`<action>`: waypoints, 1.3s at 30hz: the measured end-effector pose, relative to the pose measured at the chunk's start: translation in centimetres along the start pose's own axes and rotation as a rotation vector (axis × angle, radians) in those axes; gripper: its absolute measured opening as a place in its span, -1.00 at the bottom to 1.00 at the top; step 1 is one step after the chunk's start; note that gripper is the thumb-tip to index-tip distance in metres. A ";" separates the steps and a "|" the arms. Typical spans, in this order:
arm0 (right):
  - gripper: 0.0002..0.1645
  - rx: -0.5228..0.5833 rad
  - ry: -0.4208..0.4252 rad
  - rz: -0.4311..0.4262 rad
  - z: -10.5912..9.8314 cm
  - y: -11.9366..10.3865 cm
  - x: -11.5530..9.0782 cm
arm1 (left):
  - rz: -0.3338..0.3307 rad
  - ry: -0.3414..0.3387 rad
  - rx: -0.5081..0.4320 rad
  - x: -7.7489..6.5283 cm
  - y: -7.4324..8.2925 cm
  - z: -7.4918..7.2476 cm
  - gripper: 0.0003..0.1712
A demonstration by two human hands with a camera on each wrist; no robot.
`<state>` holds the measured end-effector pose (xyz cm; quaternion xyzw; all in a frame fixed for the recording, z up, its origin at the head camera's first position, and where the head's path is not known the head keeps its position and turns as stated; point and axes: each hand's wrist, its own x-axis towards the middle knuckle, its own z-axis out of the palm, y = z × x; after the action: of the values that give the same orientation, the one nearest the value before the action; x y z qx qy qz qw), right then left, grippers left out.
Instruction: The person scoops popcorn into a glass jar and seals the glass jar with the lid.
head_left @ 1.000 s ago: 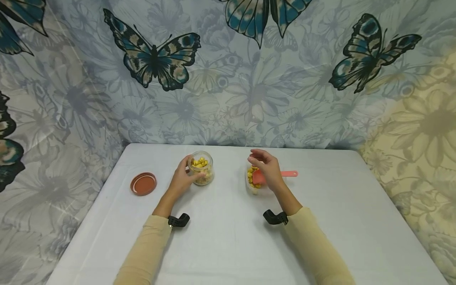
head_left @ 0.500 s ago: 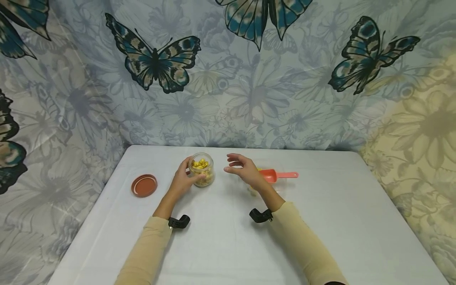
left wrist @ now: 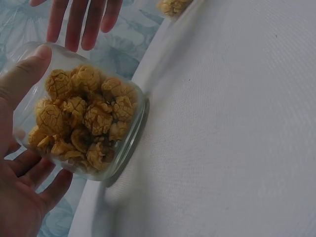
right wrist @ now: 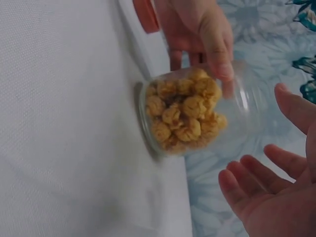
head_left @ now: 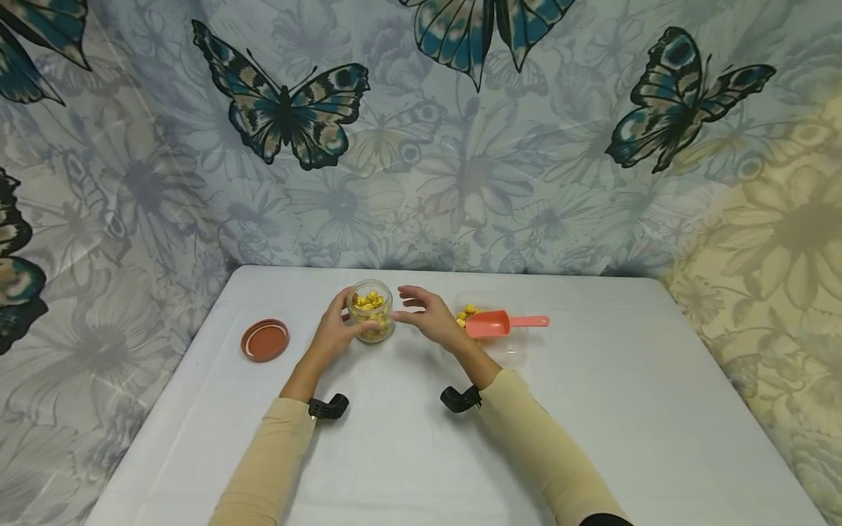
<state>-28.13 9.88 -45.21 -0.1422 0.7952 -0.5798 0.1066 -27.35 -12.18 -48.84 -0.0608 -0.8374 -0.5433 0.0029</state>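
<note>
A lidless glass jar (head_left: 373,330) partly filled with caramel popcorn (left wrist: 84,113) stands upright on the table. My left hand (head_left: 333,329) grips its left side, thumb across the front and fingers behind. Just right of the jar is my right hand (head_left: 430,318), its fingers extended and spread, with a gap to the glass in the right wrist view. That hand holds nothing. Beyond it, a coral scoop (head_left: 489,324) lies across a clear plastic container (head_left: 513,356) that has more popcorn in its left part; the right arm hides some of it.
A reddish-brown jar lid (head_left: 265,340) lies on the white-covered table (head_left: 395,453) left of the left hand. Behind the table's far edge hangs a butterfly-print cloth (head_left: 473,183).
My right hand has moved left from above the plastic container to beside the jar, leaving the scoop lying on the container. The left hand keeps its grip on the jar.
</note>
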 end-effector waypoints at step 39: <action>0.05 -0.148 -0.016 -0.074 3.6 1.4 3.2 | 0.040 -0.071 0.042 0.4 -0.9 -1.1 -0.02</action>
<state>-30.04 5.93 -47.68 -0.1837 0.8293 -0.5216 0.0803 -27.92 -13.52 -49.16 -0.0964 -0.8467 -0.5231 -0.0146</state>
